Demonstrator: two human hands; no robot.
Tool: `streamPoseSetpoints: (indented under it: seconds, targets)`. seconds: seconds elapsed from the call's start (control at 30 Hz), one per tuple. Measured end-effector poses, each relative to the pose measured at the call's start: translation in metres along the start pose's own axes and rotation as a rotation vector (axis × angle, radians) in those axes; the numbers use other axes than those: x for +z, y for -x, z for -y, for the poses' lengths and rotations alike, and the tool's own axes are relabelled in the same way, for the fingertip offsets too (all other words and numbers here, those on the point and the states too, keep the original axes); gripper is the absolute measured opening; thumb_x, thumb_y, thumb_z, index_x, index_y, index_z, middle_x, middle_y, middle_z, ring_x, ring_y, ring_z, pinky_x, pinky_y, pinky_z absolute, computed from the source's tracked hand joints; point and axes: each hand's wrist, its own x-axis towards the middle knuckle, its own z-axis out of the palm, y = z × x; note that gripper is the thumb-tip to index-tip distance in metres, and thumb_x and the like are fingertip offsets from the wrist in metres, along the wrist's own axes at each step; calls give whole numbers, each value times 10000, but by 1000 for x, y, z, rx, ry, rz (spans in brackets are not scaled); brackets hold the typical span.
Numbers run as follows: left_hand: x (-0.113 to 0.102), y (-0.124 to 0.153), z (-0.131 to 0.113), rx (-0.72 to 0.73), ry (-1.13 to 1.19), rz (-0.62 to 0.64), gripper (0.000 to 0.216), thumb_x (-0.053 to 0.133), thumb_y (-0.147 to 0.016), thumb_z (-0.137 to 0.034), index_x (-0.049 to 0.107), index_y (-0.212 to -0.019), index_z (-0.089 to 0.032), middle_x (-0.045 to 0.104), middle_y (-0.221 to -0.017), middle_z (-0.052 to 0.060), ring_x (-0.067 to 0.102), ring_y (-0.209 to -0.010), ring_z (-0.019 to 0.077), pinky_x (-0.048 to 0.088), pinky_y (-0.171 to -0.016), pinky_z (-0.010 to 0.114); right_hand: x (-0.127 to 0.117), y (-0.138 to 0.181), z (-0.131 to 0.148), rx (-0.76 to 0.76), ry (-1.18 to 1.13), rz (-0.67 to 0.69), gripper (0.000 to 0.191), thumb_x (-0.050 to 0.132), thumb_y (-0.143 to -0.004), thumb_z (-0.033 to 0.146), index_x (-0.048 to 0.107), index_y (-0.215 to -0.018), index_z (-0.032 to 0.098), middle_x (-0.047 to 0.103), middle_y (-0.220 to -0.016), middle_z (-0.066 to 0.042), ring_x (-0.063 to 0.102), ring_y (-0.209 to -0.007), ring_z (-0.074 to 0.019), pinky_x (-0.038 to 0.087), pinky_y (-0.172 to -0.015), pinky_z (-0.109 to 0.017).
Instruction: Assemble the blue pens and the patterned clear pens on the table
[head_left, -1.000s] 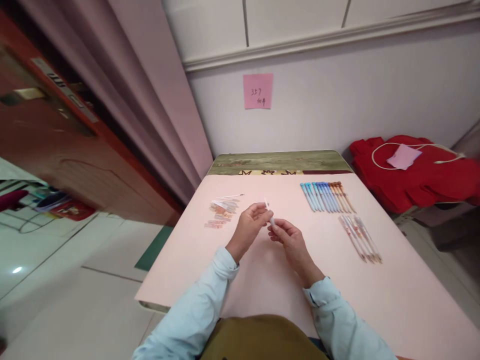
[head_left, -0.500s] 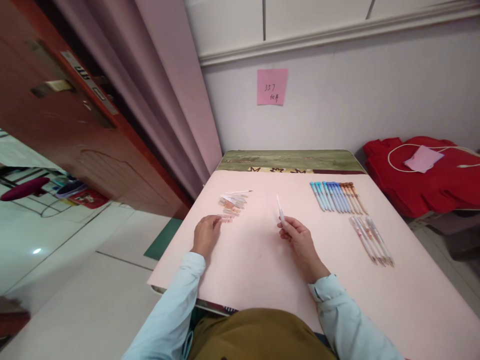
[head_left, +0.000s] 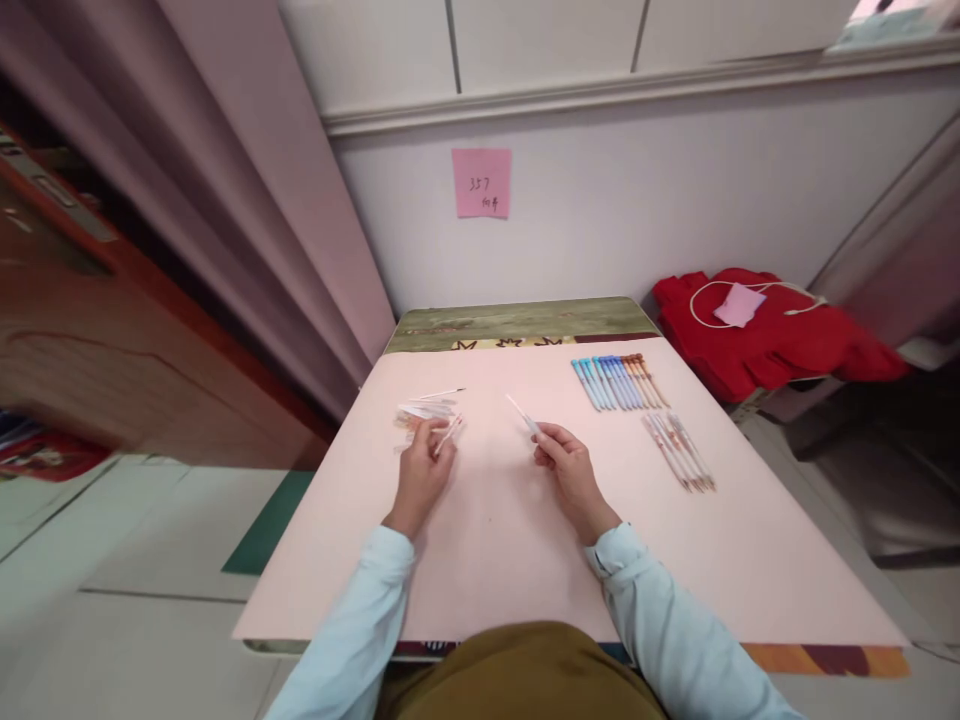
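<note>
Left hand (head_left: pixel 421 470): our fingers pinch a thin stick (head_left: pixel 448 432) beside the pile of parts (head_left: pixel 418 411).
Right hand (head_left: pixel 568 468): our fingers grip a white refill (head_left: pixel 521 412).
Table (head_left: pixel 525 560): pens (head_left: pixel 616 380) lie to the right.

From my end I see the right hand (head_left: pixel 566 468) pinching a thin white plastic pen tube (head_left: pixel 520 412), which slants up and to the left above the pale pink table sheet (head_left: pixel 525 560). The left hand (head_left: pixel 421 472) grips a slim pale pen piece (head_left: pixel 450 432) just beside a small heap of pale pen parts (head_left: pixel 418 410). Further right lie a tidy row of blue and brown pens (head_left: pixel 615 382) and, nearer me, a second cluster of pale patterned pens (head_left: pixel 679 465), apart from both hands.
</note>
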Motion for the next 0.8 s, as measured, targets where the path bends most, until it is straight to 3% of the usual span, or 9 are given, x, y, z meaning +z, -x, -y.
streamPoseSetpoints:
  seconds: [0.07,0.17,0.3,0.43,0.53,0.7,0.8]
  targets:
    - [33,-16,-9,-83,351,-16,234,658,-790,-293,556,-990,-228,561,-600,-62,491,-459,93,372,-468,191,-1,-3,2,-43,-11,-23,273,759,-709,327,714,-946,199,625,-764,13,508,-598,-91,417,-574,-231]
    - [74,-37,-11,-260,812,-19,187,677,-774,-299,554,-869,-195,535,-567,-73,427,-392,51,297,-386,157,-4,-7,3,-99,-35,-79,259,755,-709,318,689,-930,199,609,-739,23,498,-579,-87,410,-555,-223]
    - [94,-47,2,-459,1159,-36,189,733,-734,-196,614,-868,-136,585,-637,-44,517,-487,20,414,-481,115,-9,-11,1,-109,-44,-136,242,750,-707,316,674,-899,189,609,-738,17,501,-573,-89,412,-545,-223]
    - [88,-45,14,-476,1196,10,194,722,-748,-130,662,-932,-115,633,-694,-10,584,-564,38,489,-560,130,-8,-12,-2,-110,-16,-140,232,736,-725,328,677,-898,187,610,-741,11,506,-575,-93,424,-558,-232]
    - [82,-45,16,-436,1164,34,168,714,-797,-221,664,-927,-127,604,-644,-31,549,-501,35,457,-480,130,-7,-11,-4,-130,49,-149,220,718,-751,343,677,-899,185,609,-731,8,504,-572,-95,424,-566,-236]
    - [81,-48,11,-410,1107,27,210,665,-850,-354,640,-895,-151,707,-834,51,682,-730,112,562,-673,220,-6,-9,-7,-150,133,-140,208,687,-788,368,671,-893,190,582,-671,18,498,-567,-103,423,-574,-243]
    - [82,-48,9,-399,1053,42,223,650,-860,-370,630,-910,-153,722,-840,72,696,-733,130,568,-673,234,-5,-8,-8,-153,172,-133,195,679,-796,365,666,-884,191,574,-658,22,489,-567,-110,409,-567,-245]
